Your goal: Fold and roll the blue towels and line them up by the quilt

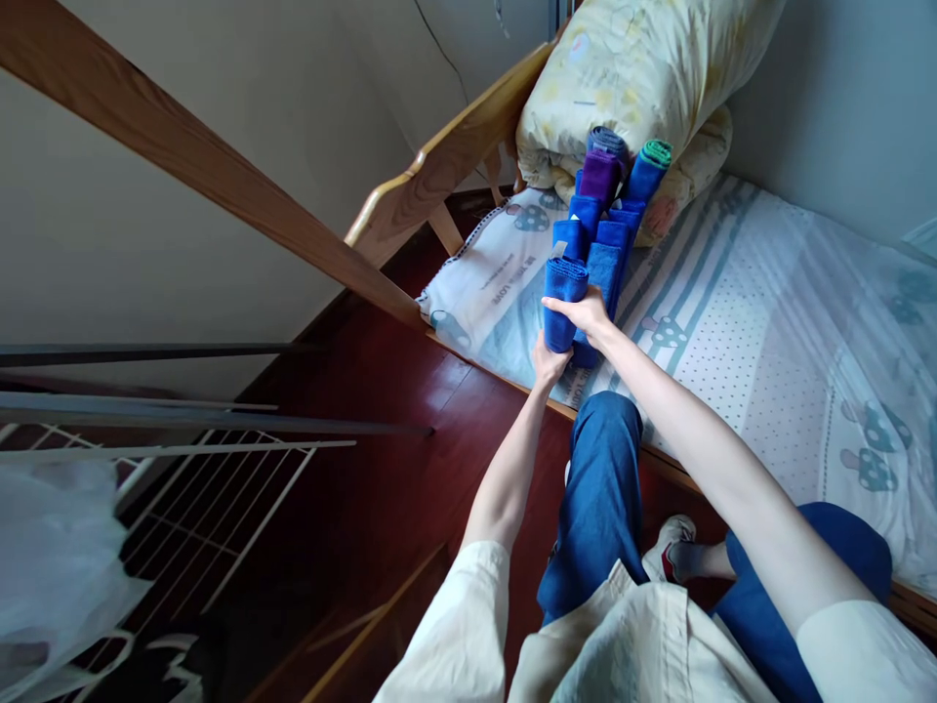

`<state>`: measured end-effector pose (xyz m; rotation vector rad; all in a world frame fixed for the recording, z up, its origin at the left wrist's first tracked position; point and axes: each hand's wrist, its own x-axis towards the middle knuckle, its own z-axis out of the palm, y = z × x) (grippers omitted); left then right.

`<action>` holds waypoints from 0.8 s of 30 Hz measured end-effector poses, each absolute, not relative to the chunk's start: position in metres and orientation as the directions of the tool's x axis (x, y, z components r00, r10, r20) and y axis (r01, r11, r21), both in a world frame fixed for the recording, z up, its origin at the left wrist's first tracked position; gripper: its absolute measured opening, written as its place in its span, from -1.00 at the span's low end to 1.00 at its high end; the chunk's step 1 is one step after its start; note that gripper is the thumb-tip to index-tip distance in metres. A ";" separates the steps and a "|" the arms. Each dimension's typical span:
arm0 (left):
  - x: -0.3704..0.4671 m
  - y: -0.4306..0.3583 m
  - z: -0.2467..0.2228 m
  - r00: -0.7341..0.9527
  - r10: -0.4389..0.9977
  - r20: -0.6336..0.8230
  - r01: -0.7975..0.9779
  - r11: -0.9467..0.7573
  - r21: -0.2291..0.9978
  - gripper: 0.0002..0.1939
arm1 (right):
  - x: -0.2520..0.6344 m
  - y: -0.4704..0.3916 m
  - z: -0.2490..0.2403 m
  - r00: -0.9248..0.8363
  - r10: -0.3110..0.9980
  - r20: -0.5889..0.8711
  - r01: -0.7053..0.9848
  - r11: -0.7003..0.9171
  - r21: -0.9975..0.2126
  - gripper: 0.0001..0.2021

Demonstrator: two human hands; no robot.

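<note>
Both my hands are on a rolled blue towel (565, 291) that stands upright at the near end of two rows of rolled towels on the bed. My left hand (550, 361) grips its lower end, while my right hand (588, 314) wraps round its side with the thumb across the front. Behind it stand several more blue rolls (604, 266). Farther back are a purple roll (600, 176), a grey roll (606, 142) and a blue roll with a green end (650, 164).
A folded yellow quilt (615, 78) lies at the bed's head, beside the wooden headboard (439, 146). Patterned sheet (732, 322) covers the bed. A wooden post (220, 176) slants across the left. Below it are a white wire rack (241, 498) and a white plastic bag (59, 566).
</note>
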<state>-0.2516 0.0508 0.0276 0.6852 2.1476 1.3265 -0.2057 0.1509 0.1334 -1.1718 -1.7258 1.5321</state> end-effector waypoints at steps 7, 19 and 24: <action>-0.254 0.051 0.022 -0.718 0.680 -0.146 0.158 0.364 0.918 -0.51 | -0.204 0.153 0.128 -0.482 0.863 -0.150 0.245 -0.031 -0.969 -0.52; -0.251 0.043 -0.002 -0.736 0.676 0.048 0.299 0.260 0.918 -0.17 | -0.149 0.146 0.105 -0.442 0.883 -0.159 0.301 -0.021 -0.954 0.24; -0.257 0.037 0.000 -0.670 0.742 0.027 0.333 0.268 0.904 -0.26 | -0.022 0.109 0.096 -0.378 0.876 -0.299 0.354 -0.162 -0.921 0.15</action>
